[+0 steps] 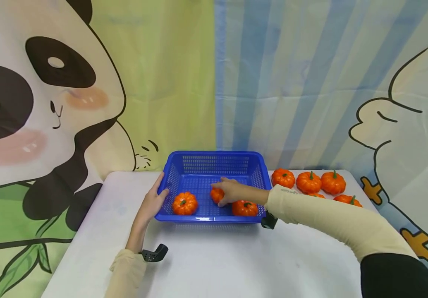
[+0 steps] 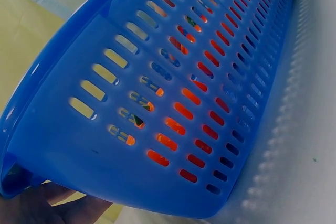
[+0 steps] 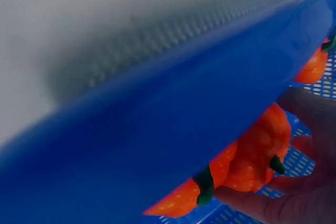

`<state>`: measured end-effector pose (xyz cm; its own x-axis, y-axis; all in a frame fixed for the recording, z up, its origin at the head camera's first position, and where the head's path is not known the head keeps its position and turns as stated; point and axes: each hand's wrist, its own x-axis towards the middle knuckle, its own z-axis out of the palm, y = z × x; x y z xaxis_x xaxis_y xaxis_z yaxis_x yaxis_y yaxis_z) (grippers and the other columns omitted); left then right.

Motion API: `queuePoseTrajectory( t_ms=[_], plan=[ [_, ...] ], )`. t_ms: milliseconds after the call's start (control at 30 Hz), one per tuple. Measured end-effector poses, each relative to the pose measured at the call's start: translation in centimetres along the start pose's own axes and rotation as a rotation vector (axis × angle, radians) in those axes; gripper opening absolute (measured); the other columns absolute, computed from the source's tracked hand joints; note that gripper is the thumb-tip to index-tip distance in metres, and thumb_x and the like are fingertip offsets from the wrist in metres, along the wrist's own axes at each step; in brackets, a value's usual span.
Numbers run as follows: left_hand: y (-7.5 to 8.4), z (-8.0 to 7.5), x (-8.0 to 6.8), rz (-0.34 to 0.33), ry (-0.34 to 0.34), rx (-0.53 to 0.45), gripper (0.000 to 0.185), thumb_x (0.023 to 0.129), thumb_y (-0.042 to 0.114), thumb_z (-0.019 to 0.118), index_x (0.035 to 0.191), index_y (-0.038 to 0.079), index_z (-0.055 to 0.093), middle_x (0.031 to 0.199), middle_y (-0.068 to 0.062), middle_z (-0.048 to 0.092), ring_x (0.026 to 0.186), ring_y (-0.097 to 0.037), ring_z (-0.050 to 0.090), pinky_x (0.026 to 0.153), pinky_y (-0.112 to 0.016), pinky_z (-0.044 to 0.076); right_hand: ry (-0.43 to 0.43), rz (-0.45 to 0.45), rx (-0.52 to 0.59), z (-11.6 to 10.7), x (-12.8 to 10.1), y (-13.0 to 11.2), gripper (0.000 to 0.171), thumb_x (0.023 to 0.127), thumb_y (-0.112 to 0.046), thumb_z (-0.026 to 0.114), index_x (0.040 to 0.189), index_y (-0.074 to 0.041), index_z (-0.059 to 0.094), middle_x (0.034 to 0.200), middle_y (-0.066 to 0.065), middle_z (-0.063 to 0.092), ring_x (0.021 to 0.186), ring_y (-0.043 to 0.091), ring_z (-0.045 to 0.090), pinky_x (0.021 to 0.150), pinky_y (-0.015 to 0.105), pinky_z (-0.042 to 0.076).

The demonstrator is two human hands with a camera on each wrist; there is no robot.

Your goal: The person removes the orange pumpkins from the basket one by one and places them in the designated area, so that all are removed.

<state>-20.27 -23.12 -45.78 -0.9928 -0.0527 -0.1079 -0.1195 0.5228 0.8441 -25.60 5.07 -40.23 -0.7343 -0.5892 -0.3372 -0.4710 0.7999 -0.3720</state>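
Right hand (image 1: pixel 232 191) curls round pumpkin (image 1: pixel 216 194) inside blue basket (image 1: pixel 214 156), near its middle; left hand (image 1: pixel 153 199) grips the basket's left rim.

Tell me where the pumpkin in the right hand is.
In the head view, the pumpkin sits mid-basket, under the right hand, between two other pumpkins.

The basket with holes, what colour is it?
The slotted plastic basket is bright blue, clearest in the head view.
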Motion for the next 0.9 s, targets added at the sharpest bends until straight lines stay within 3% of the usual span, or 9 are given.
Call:
queuePoseTrajectory(
  t_ms=[133,200,533,733,900],
  plan=[
    [0.0,0.3,-0.2,0.001,-0.001,-0.003,0.066,0.101,0.027,0.040,0.157,0.033,0.005,0.162,-0.016,0.017,0.146,-0.045,0.024,0.114,-0.065,0.021,0.010,-0.026,-0.114,0.6,1.7,0.4,0.068,0.078,-0.017,0.079,0.140,-0.010,0.052,0.136,0.020,0.055,0.127,0.034,0.051,0.109,0.047,0.041],
    [0.0,0.3,-0.2,0.002,0.001,-0.006,0.066,0.101,0.027,0.041,0.157,0.032,0.006,0.162,-0.016,0.017,0.146,-0.045,0.024,0.114,-0.065,0.021,0.018,-0.043,-0.145,0.6,2.1,0.5,0.068,0.077,-0.017,0.080,0.139,-0.009,0.054,0.128,0.016,0.062,0.121,0.030,0.055,0.106,0.042,0.044],
    [0.1,0.1,-0.1,0.005,0.006,0.000,0.065,0.101,0.026,0.041,0.157,0.031,0.007,0.163,-0.015,0.017,0.147,-0.044,0.022,0.115,-0.064,0.020,-0.012,0.010,-0.138,-0.1,2.6,0.5,0.068,0.080,-0.019,0.079,0.142,-0.014,0.051,0.134,0.014,0.059,0.129,0.029,0.051,0.112,0.041,0.039],
    [-0.1,0.1,0.0,0.022,0.011,0.016,0.066,0.101,0.025,0.041,0.157,0.029,0.007,0.161,-0.019,0.019,0.144,-0.046,0.026,0.115,-0.065,0.022,0.058,-0.058,-0.138,-0.8,2.0,0.4,0.066,0.078,-0.018,0.080,0.138,-0.011,0.056,0.128,0.014,0.063,0.121,0.028,0.056,0.107,0.041,0.044],
    [-0.3,0.1,0.2,0.025,0.011,0.033,0.066,0.101,0.024,0.041,0.157,0.030,0.006,0.160,-0.022,0.021,0.140,-0.049,0.033,0.112,-0.066,0.027,0.080,-0.074,-0.032,-2.4,0.5,0.0,0.064,0.081,-0.018,0.077,0.140,-0.013,0.053,0.134,0.013,0.059,0.122,0.028,0.055,0.104,0.042,0.047]
  ],
)
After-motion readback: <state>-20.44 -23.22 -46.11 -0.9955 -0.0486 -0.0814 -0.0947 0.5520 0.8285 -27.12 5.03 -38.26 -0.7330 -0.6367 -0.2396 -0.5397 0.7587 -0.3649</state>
